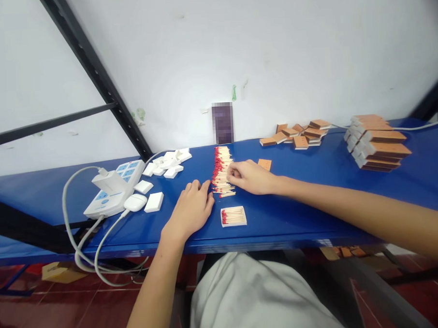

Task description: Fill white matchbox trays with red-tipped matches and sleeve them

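A long row of red-headed matches (222,166) lies across the blue table, heads toward the left. My right hand (254,178) is at the row's right side, its thumb and fingers pinched together on the bare stick ends; how many sticks they grip is hidden. Resting palm down to the left of the row is my left hand (192,207), fingers loosely spread, fingertips close to the lowest match heads. Nearer the table's front edge sits a white matchbox tray (245,217) with matches in it. An orange matchbox sleeve (265,164) lies just beyond my right hand.
White trays (168,161) are heaped at the left, beside a power strip (113,195) with plug and cables. Orange matchboxes (301,142) lie loose at the back right; a stacked block of matchboxes (380,147) stands farther right. A dark pixelated object (223,123) leans against the wall.
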`<move>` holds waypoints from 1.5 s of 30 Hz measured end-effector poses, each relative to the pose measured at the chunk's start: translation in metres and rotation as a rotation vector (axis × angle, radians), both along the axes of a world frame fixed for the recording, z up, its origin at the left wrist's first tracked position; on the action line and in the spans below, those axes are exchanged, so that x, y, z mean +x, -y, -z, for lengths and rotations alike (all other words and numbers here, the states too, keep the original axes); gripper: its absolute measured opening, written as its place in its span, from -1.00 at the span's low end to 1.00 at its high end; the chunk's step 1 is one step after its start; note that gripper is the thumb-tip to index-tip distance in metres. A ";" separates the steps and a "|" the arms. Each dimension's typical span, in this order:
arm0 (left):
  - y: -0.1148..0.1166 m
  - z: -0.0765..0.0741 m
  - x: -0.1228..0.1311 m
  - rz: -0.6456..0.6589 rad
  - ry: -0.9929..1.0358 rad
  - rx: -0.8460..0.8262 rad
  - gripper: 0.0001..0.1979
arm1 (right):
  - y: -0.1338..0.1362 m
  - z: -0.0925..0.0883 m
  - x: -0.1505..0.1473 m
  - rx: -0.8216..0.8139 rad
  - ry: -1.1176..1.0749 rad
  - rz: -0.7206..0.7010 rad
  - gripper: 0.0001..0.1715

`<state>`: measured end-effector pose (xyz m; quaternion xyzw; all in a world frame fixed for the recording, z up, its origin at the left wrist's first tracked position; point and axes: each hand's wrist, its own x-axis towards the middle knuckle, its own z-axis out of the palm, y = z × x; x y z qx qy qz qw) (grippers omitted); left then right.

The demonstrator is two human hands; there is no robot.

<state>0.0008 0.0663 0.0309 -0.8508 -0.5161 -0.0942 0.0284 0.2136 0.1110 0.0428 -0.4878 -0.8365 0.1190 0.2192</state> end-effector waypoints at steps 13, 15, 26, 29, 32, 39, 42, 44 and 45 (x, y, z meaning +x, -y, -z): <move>-0.001 0.001 -0.003 0.014 0.034 -0.016 -0.57 | 0.010 -0.004 0.022 0.009 0.104 -0.278 -0.92; -0.002 0.001 -0.004 0.017 0.025 -0.014 -0.54 | 0.010 -0.004 0.022 0.018 0.121 -0.308 -0.91; -0.001 -0.001 -0.003 0.061 0.064 -0.006 -0.63 | 0.005 0.002 0.024 0.057 0.155 -0.279 -0.93; -0.001 -0.002 -0.003 0.058 0.106 -0.017 -0.68 | 0.004 0.004 0.022 0.062 0.155 -0.260 -0.94; -0.003 -0.002 -0.004 0.055 0.133 -0.023 -0.76 | 0.004 0.005 0.020 0.066 0.151 -0.267 -0.96; -0.003 -0.003 -0.002 0.036 0.111 -0.029 -0.83 | 0.007 0.003 0.012 0.067 0.184 -0.263 -0.89; -0.002 -0.003 -0.001 0.052 0.091 -0.024 -0.83 | 0.009 0.001 0.012 0.063 0.182 -0.264 -0.85; -0.002 -0.003 -0.001 0.062 0.081 -0.019 -0.82 | 0.010 0.000 0.013 0.044 0.174 -0.276 -0.87; -0.002 -0.003 -0.001 0.069 0.079 -0.017 -0.82 | 0.010 -0.001 0.014 0.036 0.169 -0.282 -0.88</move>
